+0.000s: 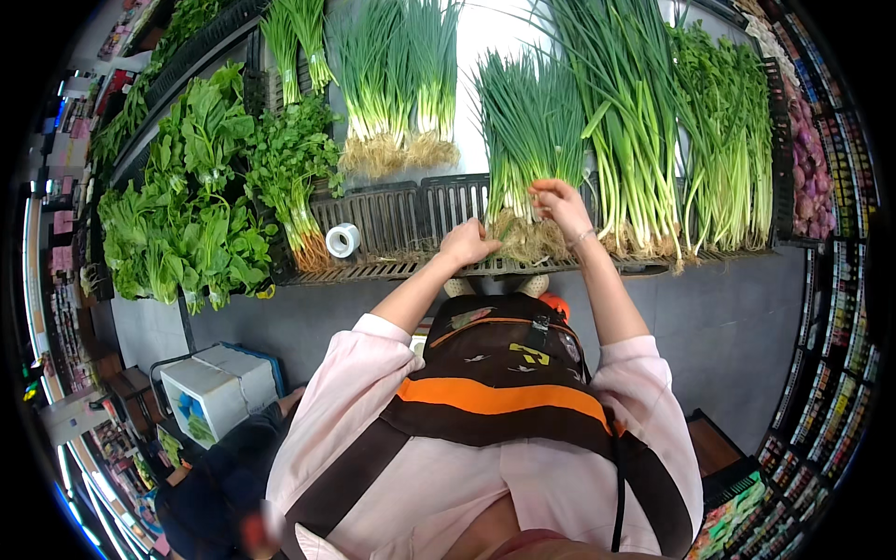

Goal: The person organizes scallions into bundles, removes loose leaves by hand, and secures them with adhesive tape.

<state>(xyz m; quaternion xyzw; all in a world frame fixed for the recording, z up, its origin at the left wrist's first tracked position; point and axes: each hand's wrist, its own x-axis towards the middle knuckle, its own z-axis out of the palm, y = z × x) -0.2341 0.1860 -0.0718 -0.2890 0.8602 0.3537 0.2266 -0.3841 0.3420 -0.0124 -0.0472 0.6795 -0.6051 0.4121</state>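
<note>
A thick bunch of thin green onions (535,119) lies in front of me, its pale roots towards the near edge of the black plastic crates (392,217). At the left side of the roots is my left hand (467,242), its fingers partly curled; whether they pinch a stalk cannot be told. My right hand (558,204) is bent over the white lower stalks, fingertips close together, their grip unclear. A roll of clear tape (342,241) stands left of my left hand. Further back lie more rooted green onions (378,84).
Large green onions (630,140) and leafy celery (728,140) lie at right, beside red onions (810,168). Coriander (290,161) and leafy greens (203,231) fill the left. A person (217,483) is low at the lower left, near a white foam box (217,392).
</note>
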